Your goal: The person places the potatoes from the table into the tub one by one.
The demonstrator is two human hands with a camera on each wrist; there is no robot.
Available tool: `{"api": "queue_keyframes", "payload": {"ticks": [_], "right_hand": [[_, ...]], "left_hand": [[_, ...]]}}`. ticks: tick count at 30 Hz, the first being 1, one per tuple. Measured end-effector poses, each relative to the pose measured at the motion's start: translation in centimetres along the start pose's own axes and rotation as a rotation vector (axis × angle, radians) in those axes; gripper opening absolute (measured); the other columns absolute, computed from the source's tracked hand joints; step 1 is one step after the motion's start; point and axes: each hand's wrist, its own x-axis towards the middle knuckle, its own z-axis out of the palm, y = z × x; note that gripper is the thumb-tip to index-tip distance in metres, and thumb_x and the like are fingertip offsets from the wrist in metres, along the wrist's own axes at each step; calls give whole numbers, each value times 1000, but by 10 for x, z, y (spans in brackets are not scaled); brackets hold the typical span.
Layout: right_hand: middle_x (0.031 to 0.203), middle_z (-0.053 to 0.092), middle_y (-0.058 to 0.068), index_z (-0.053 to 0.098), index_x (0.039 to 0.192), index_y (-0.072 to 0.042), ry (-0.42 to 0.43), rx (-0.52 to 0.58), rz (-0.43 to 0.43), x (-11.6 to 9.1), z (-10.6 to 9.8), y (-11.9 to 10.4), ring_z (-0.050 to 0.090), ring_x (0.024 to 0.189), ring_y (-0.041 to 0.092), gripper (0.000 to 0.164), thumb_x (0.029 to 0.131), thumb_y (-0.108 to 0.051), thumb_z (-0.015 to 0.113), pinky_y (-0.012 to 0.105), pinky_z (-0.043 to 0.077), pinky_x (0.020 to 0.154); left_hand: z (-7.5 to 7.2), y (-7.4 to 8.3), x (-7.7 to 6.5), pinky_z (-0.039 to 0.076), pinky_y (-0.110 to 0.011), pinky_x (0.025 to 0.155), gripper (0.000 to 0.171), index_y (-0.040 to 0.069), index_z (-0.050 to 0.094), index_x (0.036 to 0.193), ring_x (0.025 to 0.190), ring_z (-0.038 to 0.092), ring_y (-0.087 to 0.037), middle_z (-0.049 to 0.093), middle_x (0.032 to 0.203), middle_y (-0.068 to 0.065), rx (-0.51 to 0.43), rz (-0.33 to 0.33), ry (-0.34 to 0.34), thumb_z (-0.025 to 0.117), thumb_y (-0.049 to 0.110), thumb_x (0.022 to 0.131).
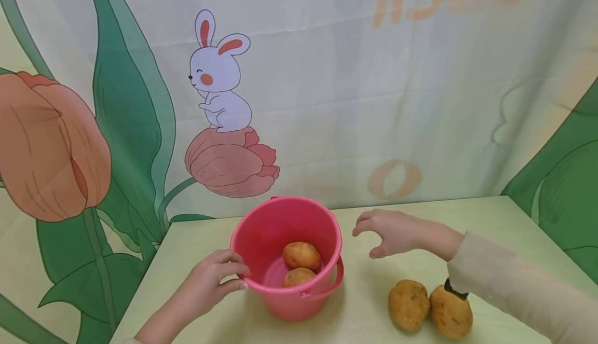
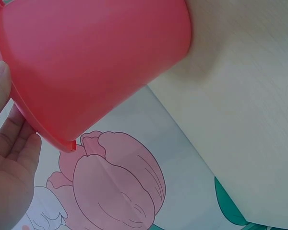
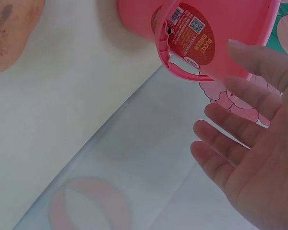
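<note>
A pink bucket (image 1: pixel 294 302) stands on the table, its mouth facing up and toward me. Inside lie two potatoes, one potato (image 1: pixel 301 256) behind the other potato (image 1: pixel 299 276). My left hand (image 1: pixel 210 284) pinches the bucket's rim at its left side, thumb and fingers on either side of the edge in the left wrist view. To the right of the bucket, my right hand (image 1: pixel 397 232) hovers with spread, slightly bent fingers and nothing in it. Below that hand, two more potatoes lie side by side, a left potato (image 1: pixel 408 305) and a right potato (image 1: pixel 450 312).
The pale table (image 1: pixel 364 302) ends at a printed cloth backdrop (image 1: pixel 327 100) with a rabbit and tulips. The bucket's handle (image 1: pixel 337 284) hangs down on its right side. A label (image 3: pixel 192 36) shows on the bucket in the right wrist view.
</note>
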Motion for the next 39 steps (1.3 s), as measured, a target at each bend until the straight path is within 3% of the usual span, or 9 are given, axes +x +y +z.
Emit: {"api": "queue_keyframes", "payload": {"ticks": [17,39], "right_hand": [[115,54,7,59,110,-10,-37,54,16,-9,14,8,51,106,26,41,72,-16,70,42,45,87],[109,56,3,59,109,-9,-73,112,37,-17,33,25,53,102,24,42,69,-13,72,42,44,88]], "left_hand": [[1,-1,-1,50,-16,66,18,25,68,84,86,50,-8,55,88,12,-4,37,18,73,22,67],[-1,0,-1,50,-17,66,18,22,69,85,87,50,-8,55,89,12,-5,25,4,73,22,68]]}}
